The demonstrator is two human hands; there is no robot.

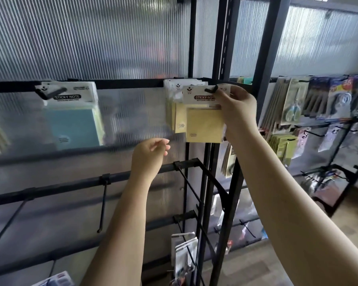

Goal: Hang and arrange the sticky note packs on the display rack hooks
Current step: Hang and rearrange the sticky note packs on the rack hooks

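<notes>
Up close, right hand: our right hand (235, 104) is raised to the top rail and pinches the white header card of a yellow sticky note pack (204, 118), thumb and fingers closed on the card's right edge.
Yellow pack: it hangs at the front tip of a black hook (211, 89), whose end pokes through the hole in the card; the header reads "STICKY NOTE".
Packs behind: more yellow packs (175, 108) hang on the same hook, just behind the front one and a little to its left.
Left hand: our left hand (150, 154) hovers lower down, below and to the left of the yellow pack, fingers loosely curled and holding nothing, apart from every pack.
Blue packs: a bunch of blue sticky note packs (73, 118) hangs on another hook well to the left on the same top rail (124, 83), tilted slightly.
Rack: the black metal display rack (221, 58) stands before a ribbed translucent panel (91, 38); lower rails carry bare hooks (103, 205) under our left forearm.
Lower goods: a few white packets (184, 256) hang low on the rack between our arms.
Right side: another rack section holds assorted packaged goods (318, 98), with a wooden floor (256, 271) below.
</notes>
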